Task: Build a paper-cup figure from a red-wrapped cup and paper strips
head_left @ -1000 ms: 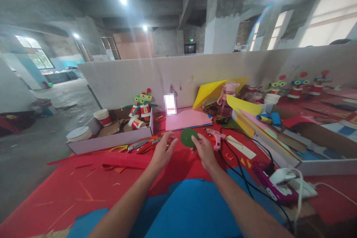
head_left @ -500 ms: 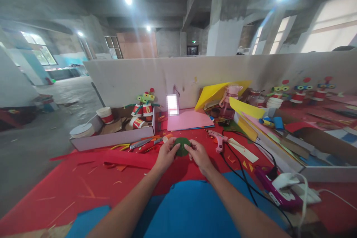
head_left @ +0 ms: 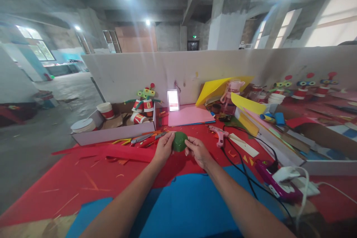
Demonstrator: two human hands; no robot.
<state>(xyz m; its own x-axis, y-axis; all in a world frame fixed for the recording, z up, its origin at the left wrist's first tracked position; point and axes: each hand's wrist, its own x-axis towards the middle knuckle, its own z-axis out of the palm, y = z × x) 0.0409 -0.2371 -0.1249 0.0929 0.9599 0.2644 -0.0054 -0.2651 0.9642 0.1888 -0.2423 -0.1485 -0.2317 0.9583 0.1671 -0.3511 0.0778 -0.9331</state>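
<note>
A small dark green disc (head_left: 180, 141), round and flat-looking, is held up between both hands over the red table covering. My left hand (head_left: 165, 146) pinches its left edge. On the opposite edge, the thumb and fingers of my right hand (head_left: 198, 151) are pressed together. The fingertips hide the two sides of the disc. Just left of my left hand lie pliers (head_left: 143, 138) among orange scraps. A pink glue gun (head_left: 219, 135) rests to the right of my right hand, and blue sheets (head_left: 192, 200) lie in front of me.
At the left stands a white tray (head_left: 117, 135) with paper cups and cup figures (head_left: 146, 100). A pink sheet (head_left: 191, 115) lies at the back. On the right are a purple power strip (head_left: 276, 186), black cords and a box (head_left: 329, 166) of coloured paper. A white partition (head_left: 134, 68) stands behind.
The green disc has shifted slightly left and turned in my hands. My right fingers have moved out toward its right edge, uncovering more of it. The view has tilted down slightly.
</note>
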